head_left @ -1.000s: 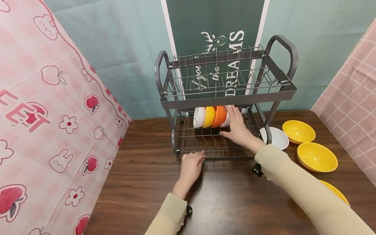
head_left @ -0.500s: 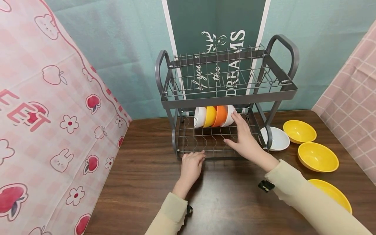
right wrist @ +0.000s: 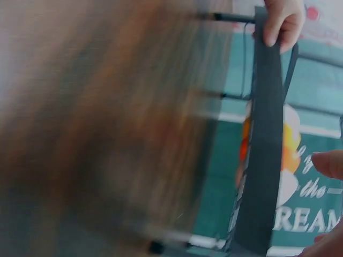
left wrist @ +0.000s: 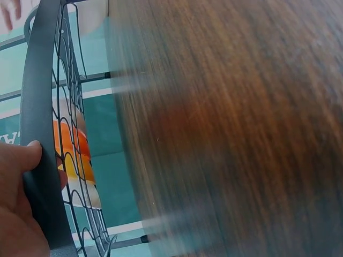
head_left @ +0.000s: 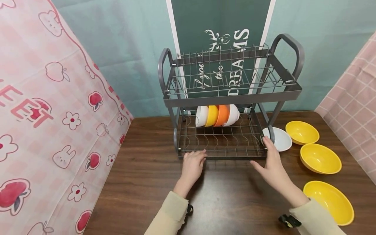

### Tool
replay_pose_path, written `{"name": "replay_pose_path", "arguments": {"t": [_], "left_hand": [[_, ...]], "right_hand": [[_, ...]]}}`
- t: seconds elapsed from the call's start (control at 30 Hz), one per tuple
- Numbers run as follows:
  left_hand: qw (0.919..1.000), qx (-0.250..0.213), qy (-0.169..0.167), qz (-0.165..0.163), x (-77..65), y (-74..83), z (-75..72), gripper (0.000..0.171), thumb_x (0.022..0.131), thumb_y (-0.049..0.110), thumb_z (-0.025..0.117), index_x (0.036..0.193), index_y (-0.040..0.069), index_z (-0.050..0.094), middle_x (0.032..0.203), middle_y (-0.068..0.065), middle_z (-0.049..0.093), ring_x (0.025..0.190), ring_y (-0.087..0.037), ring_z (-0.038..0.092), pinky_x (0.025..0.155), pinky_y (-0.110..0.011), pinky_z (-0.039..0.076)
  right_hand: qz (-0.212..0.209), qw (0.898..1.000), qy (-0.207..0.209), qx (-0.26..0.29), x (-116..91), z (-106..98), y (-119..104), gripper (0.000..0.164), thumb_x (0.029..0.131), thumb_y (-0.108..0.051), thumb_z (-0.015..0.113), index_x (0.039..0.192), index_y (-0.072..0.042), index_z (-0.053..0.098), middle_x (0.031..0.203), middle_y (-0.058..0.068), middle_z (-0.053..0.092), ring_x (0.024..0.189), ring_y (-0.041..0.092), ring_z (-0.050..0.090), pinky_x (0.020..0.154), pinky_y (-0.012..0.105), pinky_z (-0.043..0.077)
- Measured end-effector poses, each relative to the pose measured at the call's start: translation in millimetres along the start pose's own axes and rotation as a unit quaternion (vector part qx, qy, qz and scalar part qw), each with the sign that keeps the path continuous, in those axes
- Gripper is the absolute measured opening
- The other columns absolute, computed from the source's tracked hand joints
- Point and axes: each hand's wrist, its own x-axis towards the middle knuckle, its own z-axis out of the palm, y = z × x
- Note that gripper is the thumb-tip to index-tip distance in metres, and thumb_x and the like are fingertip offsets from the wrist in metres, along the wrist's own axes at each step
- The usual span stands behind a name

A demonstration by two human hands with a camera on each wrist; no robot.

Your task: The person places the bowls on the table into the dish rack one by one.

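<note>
A grey two-tier dish rack [head_left: 232, 100] stands on the table. My left hand [head_left: 192, 164] grips the front rail of its lower tier; the left wrist view shows the thumb on one side of the rail [left wrist: 40, 118] and fingertips on the other. On the lower tier, a white bowl [head_left: 201, 116], a yellow bowl [head_left: 212, 116], an orange bowl [head_left: 223, 116] and another white bowl [head_left: 233, 115] lean nested on their sides. My right hand [head_left: 274, 171] is empty, thumb and fingers spread, by the rack's front right corner and close to a white bowl [head_left: 281, 139] on the table.
Right of the rack, three yellow bowls sit upright on the wooden table [head_left: 141, 182]: a far one [head_left: 302, 132], a middle one [head_left: 321, 158] and a near one [head_left: 329, 202]. Pink patterned cloth [head_left: 70, 120] hangs at the left, teal cloth [head_left: 135, 65] behind.
My right hand has let go of the rightmost white bowl on the rack and moved right and toward me, out of the rack. The left hand stays on the front rail.
</note>
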Motion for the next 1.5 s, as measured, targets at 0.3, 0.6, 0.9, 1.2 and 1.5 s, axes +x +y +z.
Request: {"name": "replay_pose_path", "arguments": {"t": [0.3, 0.6, 0.9, 1.2, 1.5], "left_hand": [[1.0, 0.001, -0.003, 0.001, 0.7, 0.5, 0.7, 0.01, 0.083, 0.019, 0.066, 0.09, 0.022, 0.072, 0.105, 0.012, 0.069, 0.082, -0.01, 0.063, 0.069, -0.026, 0.038], [0.9999, 0.012, -0.003, 0.003, 1.5, 0.3, 1.5, 0.011, 0.083, 0.02, 0.066, 0.092, 0.023, 0.071, 0.106, 0.012, 0.069, 0.081, -0.009, 0.063, 0.069, -0.025, 0.038], [0.9998, 0.018, -0.006, -0.003, 1.6, 0.3, -0.6, 0.011, 0.082, 0.019, 0.068, 0.092, 0.022, 0.071, 0.106, 0.012, 0.069, 0.08, -0.009, 0.062, 0.07, -0.026, 0.038], [0.9997, 0.019, -0.013, -0.009, 2.2, 0.4, 0.1, 0.012, 0.082, 0.018, 0.068, 0.092, 0.023, 0.071, 0.105, 0.013, 0.069, 0.081, -0.009, 0.062, 0.07, -0.026, 0.038], [0.9998, 0.017, -0.009, -0.008, 1.2, -0.2, 3.6, 0.012, 0.081, 0.017, 0.068, 0.092, 0.023, 0.072, 0.104, 0.012, 0.069, 0.08, -0.009, 0.062, 0.07, -0.027, 0.038]], "right_hand": [[0.061, 0.995, 0.048, -0.068, -36, -14, 29, 0.094, 0.073, 0.0, 0.07, 0.146, -0.002, 0.011, 0.151, 0.026, 0.009, 0.138, 0.046, 0.011, 0.112, 0.059, 0.008], [0.161, 0.976, 0.088, -0.117, -60, -33, 44, 0.093, 0.073, -0.002, 0.068, 0.144, 0.005, 0.008, 0.148, 0.034, 0.006, 0.138, 0.048, 0.006, 0.114, 0.056, 0.004], [0.3, 0.935, 0.052, -0.181, -75, -46, 47, 0.096, 0.081, -0.02, 0.063, 0.142, 0.01, -0.003, 0.143, 0.043, -0.005, 0.128, 0.064, 0.003, 0.11, 0.062, 0.003], [0.411, 0.889, -0.05, -0.194, -78, -43, 47, 0.101, 0.088, -0.043, 0.053, 0.136, 0.02, -0.01, 0.136, 0.048, -0.017, 0.123, 0.066, 0.01, 0.104, 0.066, 0.017], [0.437, 0.874, -0.079, -0.195, -79, -35, 49, 0.096, 0.088, -0.037, 0.052, 0.131, 0.026, -0.006, 0.134, 0.05, -0.018, 0.118, 0.067, 0.018, 0.085, 0.071, 0.033]]}}
